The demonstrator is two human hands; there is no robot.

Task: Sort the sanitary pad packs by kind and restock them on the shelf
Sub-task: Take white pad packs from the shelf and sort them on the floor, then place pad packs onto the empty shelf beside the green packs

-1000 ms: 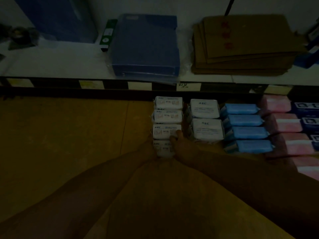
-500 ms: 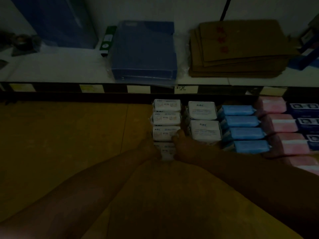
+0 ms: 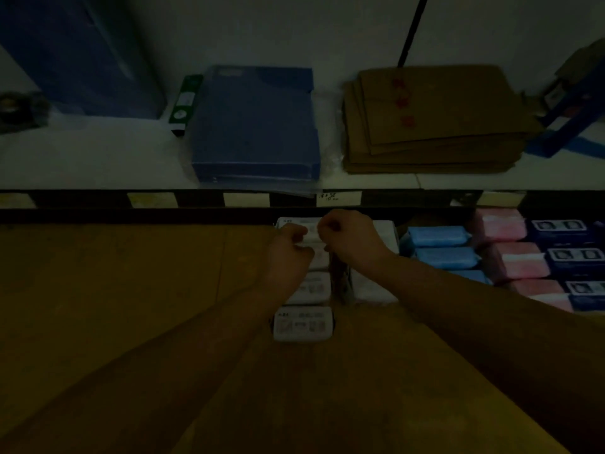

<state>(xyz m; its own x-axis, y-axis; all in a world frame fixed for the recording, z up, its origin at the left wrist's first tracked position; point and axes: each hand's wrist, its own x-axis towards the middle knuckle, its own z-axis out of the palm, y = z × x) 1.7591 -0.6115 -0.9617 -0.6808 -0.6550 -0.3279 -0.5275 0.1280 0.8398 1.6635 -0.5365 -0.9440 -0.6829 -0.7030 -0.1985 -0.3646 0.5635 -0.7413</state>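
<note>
A row of small white pad packs runs front to back on the brown shelf board [image 3: 131, 306]. The front pack [image 3: 302, 323] lies free. My left hand [image 3: 288, 249] and my right hand [image 3: 347, 234] are both curled on a white pack near the back of the row [image 3: 310, 236], left hand at its left end, right hand at its right end. A second row of larger white packs [image 3: 370, 290] lies just right of it, partly hidden by my right forearm. Blue packs [image 3: 438, 235] and pink packs [image 3: 504, 224] follow to the right.
Dark blue boxed packs [image 3: 569, 257] sit at the far right. Above, a white upper shelf carries a blue folder box [image 3: 255, 126], a stack of brown envelopes [image 3: 432, 119] and a green box [image 3: 185, 103]. Its black front rail [image 3: 196, 199] bears price tags.
Both hands have moved from the front pack of the white row to a pack further back. The front pack now lies uncovered. The view has tilted and moved closer.
</note>
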